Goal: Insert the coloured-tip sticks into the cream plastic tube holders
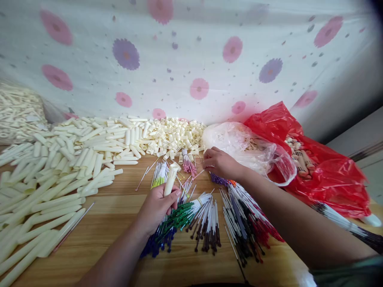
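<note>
My left hand (158,207) is closed around a cream plastic tube (170,180) that looks like a pen barrel, held with its top end up. My right hand (221,164) pinches a thin pink-tipped pen refill (198,174) beside the pink bundle (188,163). Just under my left hand lie green-tipped refills (182,215) and blue-tipped ones (158,241). Purple-tipped refills (218,179) sit below my right hand, partly hidden by it. Behind the tube's top is a yellow-green bundle (160,175).
Cream tubes (60,167) pile on the left, slotted cream pieces (176,137) at the back. Brown (209,227), black (236,231) and red (263,219) refills fan out in front. A clear bag (230,137) and a red bag (332,175) stand right on the wooden table (119,223).
</note>
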Motion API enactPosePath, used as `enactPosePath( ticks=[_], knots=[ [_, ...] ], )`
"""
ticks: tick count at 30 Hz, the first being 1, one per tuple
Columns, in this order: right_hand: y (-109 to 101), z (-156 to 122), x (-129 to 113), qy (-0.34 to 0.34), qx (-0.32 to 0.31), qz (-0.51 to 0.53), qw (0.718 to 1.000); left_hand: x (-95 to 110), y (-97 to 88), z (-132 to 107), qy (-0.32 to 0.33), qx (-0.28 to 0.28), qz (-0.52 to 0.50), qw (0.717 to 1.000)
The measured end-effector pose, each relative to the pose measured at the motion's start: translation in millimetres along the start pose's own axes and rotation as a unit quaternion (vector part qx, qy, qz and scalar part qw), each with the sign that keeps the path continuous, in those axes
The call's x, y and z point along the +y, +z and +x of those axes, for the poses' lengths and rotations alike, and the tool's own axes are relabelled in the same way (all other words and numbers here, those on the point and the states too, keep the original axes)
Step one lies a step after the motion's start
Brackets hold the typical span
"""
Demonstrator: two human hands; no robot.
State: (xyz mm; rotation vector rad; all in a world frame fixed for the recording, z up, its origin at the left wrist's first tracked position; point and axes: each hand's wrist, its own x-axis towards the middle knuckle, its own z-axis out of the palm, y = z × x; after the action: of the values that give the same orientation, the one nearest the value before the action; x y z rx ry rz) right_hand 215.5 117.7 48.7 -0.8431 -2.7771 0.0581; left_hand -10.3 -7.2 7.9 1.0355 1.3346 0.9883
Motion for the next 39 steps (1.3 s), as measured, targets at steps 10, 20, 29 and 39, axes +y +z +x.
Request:
enactPosePath(
  ticks=[10,20,29,39],
  knots=[
    [23.0,23.9,31.6,0.042,-0.076,-0.016,0.996,-8.5,-7.6,-3.0,0.065,-0.035,0.033,0.997],
    [5.7,-26.5,-3.0,0.290,-0.144,-0.051,0.945,-4.5,-7.0,0.8,0.162,-0.036,0.098,0.981],
    [15.0,-29.2,-5.7,0.342,-0.142,0.013,0.929,-12.0,-2.7,2.7,0.162,-0.026,0.082,0.983],
    [-14.5,-64.8,-19.1,0.348,-0.077,0.205,0.911,-15.7,-7.0,3.2,0.179,-0.015,0.084,0.980]
  ],
)
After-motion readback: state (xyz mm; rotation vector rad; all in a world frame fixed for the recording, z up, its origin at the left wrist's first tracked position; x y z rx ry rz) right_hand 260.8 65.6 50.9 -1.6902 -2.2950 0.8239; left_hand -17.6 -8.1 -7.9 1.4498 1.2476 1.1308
